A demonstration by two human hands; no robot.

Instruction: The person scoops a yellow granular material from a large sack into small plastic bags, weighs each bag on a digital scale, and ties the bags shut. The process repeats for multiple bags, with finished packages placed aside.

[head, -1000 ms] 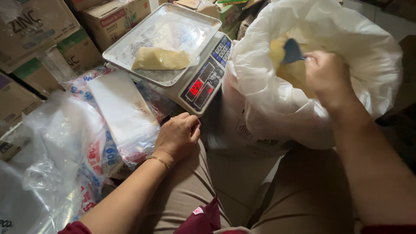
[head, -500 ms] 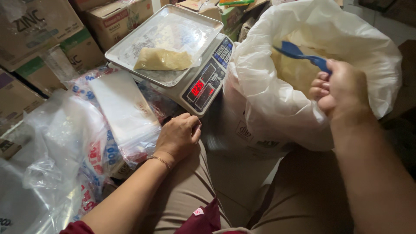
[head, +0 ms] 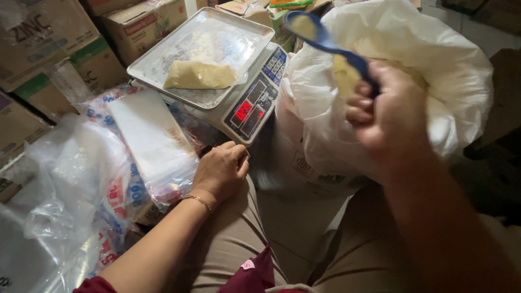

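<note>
While brown cartons (head: 49, 38) flank it, white sack (head: 434, 70) gapes open.

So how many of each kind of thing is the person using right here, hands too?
Hands: 2, left hand and right hand
Blue spoon: 1
Weighing scale: 1
Metal tray: 1
Small filled bag: 1
Big white sack: 1
Total: 7
</note>
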